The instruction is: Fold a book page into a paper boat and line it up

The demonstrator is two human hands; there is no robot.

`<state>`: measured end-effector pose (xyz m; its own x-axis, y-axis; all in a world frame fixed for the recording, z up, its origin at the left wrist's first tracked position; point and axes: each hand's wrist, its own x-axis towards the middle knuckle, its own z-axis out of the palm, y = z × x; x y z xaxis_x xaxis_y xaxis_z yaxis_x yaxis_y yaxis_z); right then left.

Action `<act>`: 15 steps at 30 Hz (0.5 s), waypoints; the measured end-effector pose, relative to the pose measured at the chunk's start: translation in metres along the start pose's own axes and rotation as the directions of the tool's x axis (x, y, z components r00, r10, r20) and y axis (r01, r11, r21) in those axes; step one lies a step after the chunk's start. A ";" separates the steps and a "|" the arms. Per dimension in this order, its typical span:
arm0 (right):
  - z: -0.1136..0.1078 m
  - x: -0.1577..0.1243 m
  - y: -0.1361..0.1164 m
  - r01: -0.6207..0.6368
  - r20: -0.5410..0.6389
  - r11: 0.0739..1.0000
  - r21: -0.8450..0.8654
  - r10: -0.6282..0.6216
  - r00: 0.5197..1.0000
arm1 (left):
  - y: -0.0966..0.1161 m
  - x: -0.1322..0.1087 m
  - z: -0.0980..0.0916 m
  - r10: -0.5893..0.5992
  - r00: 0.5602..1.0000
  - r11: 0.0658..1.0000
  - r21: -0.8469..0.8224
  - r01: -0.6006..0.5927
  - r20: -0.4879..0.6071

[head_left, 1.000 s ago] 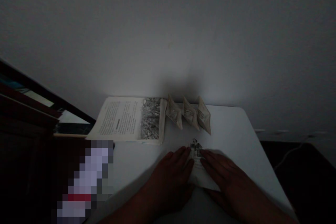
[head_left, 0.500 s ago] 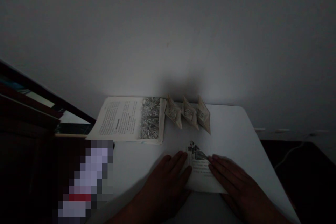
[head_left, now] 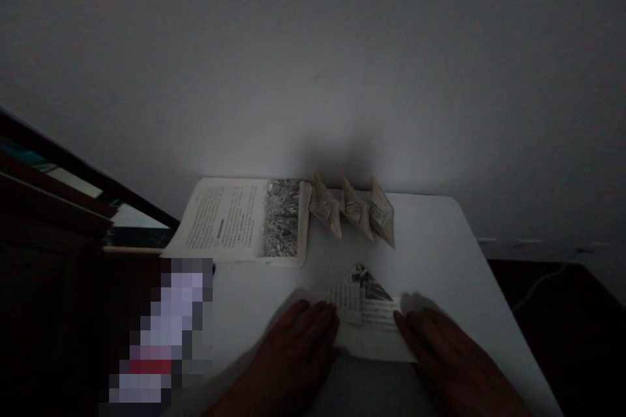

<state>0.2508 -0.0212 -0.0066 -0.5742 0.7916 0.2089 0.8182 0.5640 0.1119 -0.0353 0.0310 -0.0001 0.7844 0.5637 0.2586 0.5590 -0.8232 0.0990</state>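
The left hand (head_left: pixel 306 342) and the right hand (head_left: pixel 443 342) lie low over the table, fingers stretched out and close together, neither of them clenched. Between them is a folded sheet of paper (head_left: pixel 379 339), flat on the tabletop. The left fingertips rest at its left side, beside a printed flap that is turned in toward the middle; the right fingertips rest at its right side. The thumbs are too dark to make out.

The sheet's near edge is a pale strip running from hand to hand. Lines of print lie above it, and the far end rises to a dark, pictured point, just past the fingertips and directed away from the person.

Beyond the sheet, apart from both hands, three folded paper boats (head_left: pixel 358 212) stand in a row on the white table (head_left: pixel 435 241). The leftmost is right beside a book (head_left: pixel 229 221), which shows a page of text and a dark picture. Behind the table rises a plain grey wall (head_left: pixel 313 71).
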 end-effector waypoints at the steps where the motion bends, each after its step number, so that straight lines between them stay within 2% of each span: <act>1: -0.002 -0.001 0.001 0.017 -0.007 1.000 0.009 -0.017 1.000 | 0.001 0.000 0.000 -0.009 1.000 1.000 -0.007 0.009 -0.015; 4: -0.005 -0.007 0.007 0.069 -0.032 0.996 0.047 -0.068 0.997 | 0.003 0.002 -0.001 -0.049 0.999 0.998 -0.041 0.049 -0.016; 8: -0.003 -0.014 0.015 0.099 -0.019 0.993 0.068 -0.098 0.995 | 0.005 0.006 -0.006 -0.101 0.992 0.991 -0.081 0.107 0.073; 11: 0.000 -0.013 0.014 0.076 -0.002 0.994 0.079 -0.077 0.997 | 0.005 0.012 -0.010 -0.092 0.989 0.990 -0.093 0.103 0.114; 15: -0.002 0.003 0.005 0.021 -0.026 0.992 0.122 -0.018 1.000 | 0.004 0.021 -0.014 -0.074 0.981 0.989 -0.112 0.095 0.181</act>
<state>0.2535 -0.0164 -0.0035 -0.5875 0.7752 0.2321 0.7965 0.6046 -0.0032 -0.0201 0.0384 0.0190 0.7764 0.6260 0.0722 0.5978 -0.7680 0.2298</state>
